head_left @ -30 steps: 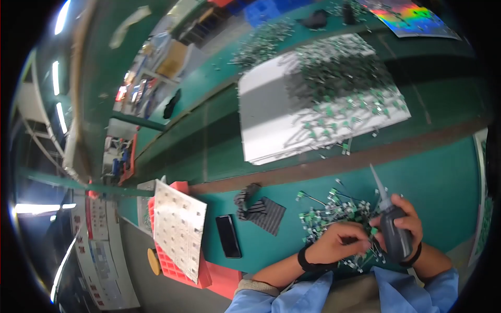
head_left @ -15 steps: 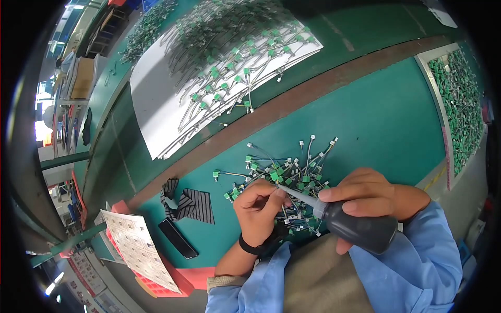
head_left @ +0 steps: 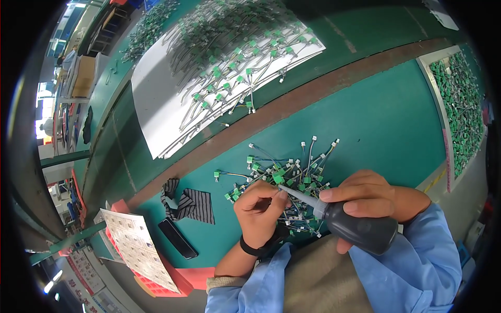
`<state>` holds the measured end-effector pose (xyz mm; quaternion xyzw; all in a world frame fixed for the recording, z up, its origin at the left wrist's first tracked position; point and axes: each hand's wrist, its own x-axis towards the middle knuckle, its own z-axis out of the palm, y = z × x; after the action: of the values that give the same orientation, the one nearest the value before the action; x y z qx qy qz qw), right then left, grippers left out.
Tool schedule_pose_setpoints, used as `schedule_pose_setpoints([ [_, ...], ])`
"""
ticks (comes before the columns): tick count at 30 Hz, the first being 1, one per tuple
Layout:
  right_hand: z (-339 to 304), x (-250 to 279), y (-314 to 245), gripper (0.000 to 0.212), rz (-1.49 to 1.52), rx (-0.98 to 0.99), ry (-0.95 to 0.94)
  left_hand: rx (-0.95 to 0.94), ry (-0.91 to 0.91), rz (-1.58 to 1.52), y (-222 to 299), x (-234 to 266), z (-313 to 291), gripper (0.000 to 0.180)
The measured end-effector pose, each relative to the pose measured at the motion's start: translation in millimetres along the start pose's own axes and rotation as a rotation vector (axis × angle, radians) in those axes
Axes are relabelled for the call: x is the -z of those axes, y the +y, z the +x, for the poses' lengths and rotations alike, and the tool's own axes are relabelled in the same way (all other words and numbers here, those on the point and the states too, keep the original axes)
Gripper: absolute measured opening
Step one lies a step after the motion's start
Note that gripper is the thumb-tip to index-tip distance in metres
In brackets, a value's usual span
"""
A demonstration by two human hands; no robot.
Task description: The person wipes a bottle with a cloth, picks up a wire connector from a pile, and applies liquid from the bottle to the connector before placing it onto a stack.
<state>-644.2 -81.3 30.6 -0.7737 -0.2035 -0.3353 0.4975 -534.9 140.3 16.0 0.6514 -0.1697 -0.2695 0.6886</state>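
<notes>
My left hand (head_left: 255, 215) is closed in a pinch on a small green connector with wires (head_left: 278, 176). The connector's block shows just beyond the fingertips; the wires are largely hidden by the hand. Wrapped in my right hand (head_left: 367, 196) is a dark squeeze bottle (head_left: 361, 229), tilted over with its grey tapered nozzle (head_left: 300, 195) pointing left. The nozzle's tip lies right at the left fingertips, close to the connector; whether it touches cannot be made out. Around and under both hands spreads a loose pile of green connectors with wires and white plugs (head_left: 314, 163).
Beyond a brown ledge (head_left: 271, 111), white sheets (head_left: 148, 107) carry rows of wired connectors. A full tray (head_left: 437, 91) of them stands at the right. On the left lie a striped cloth (head_left: 197, 205), a black phone (head_left: 178, 238) and a printed board (head_left: 136, 248) on a red crate.
</notes>
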Motion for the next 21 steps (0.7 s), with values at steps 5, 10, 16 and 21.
schedule_pose_setpoints([
  [5,0.7,0.1,-0.6,0.079,-0.001,-0.004,-0.005,0.007,0.011,-0.013,0.5,-0.3,-1.3,0.007],
  [10,0.4,0.1,-0.6,0.079,0.008,0.005,-0.005,0.0,-0.006,-0.002,0.0,0.8,-1.1,0.007],
  [16,-0.8,-1.2,-0.2,0.078,-0.006,0.015,0.008,0.01,0.01,-0.021,-0.3,0.7,-1.7,0.007],
  [21,-0.2,-0.9,0.0,0.077,-0.008,0.022,0.011,0.02,0.015,-0.025,-0.1,0.0,-1.8,0.007],
])
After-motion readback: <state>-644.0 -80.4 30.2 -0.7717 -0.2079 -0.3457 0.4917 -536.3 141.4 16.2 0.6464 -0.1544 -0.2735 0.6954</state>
